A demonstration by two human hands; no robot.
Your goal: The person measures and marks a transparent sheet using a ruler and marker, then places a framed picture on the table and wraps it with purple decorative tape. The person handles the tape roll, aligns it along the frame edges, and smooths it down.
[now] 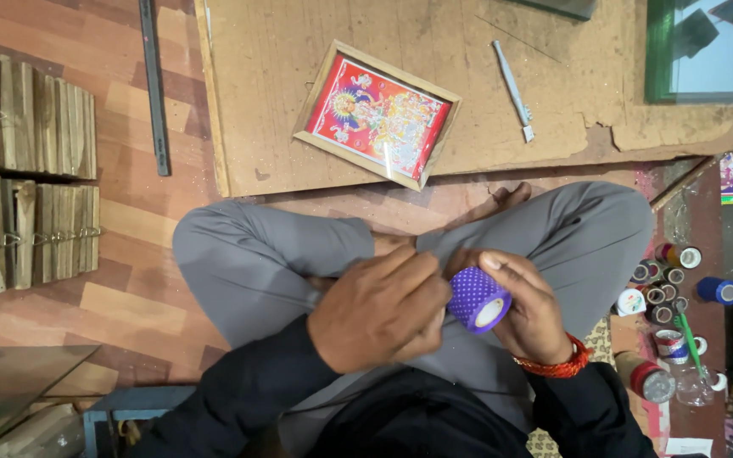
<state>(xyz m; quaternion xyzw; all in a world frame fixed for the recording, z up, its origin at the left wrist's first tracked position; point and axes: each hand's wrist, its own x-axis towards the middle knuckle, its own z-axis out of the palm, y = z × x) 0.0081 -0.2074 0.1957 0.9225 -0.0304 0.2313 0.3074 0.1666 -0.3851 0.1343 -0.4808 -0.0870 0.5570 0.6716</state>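
Nearest, over the lap: purple dotted tape roll (478, 298) clamped in right hand (526, 312), core axis pointing down-right toward the wearer, open end visible. Left hand (381, 310) closed against the roll's left side, fingertips pinching at its edge; both hands touching it. To the right on the floor, cluster of tape rolls (663, 293). Farther off, framed picture (376, 114) flat on a cardboard sheet (553, 76), white utility knife (513, 79) beside it.

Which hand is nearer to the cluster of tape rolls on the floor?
Right. The right hand, cradling the purple dotted tape roll, sits just beside the cluster of tape rolls; the left hand is on the roll's far side.
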